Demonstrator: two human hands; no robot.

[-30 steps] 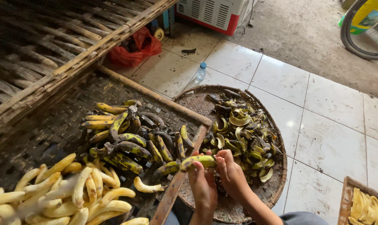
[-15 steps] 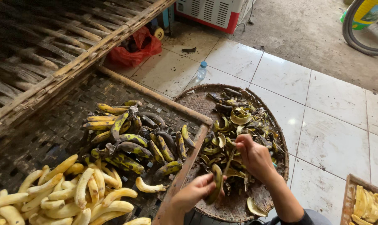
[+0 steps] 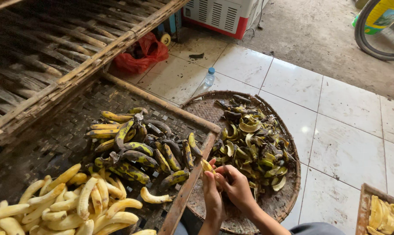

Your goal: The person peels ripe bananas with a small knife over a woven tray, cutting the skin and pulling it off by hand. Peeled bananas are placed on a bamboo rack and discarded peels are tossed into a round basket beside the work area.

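While you lean over the round woven tray [image 3: 288, 204], lower middle of the frame, your left hand [image 3: 213, 198] and right hand [image 3: 237, 186] pinch one small banana [image 3: 207, 166] together; peel scraps [image 3: 253, 146] heaped just right of it.

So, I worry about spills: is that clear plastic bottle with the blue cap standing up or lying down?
Lying down. The clear plastic bottle with the blue cap rests on its side on the white tiled floor.
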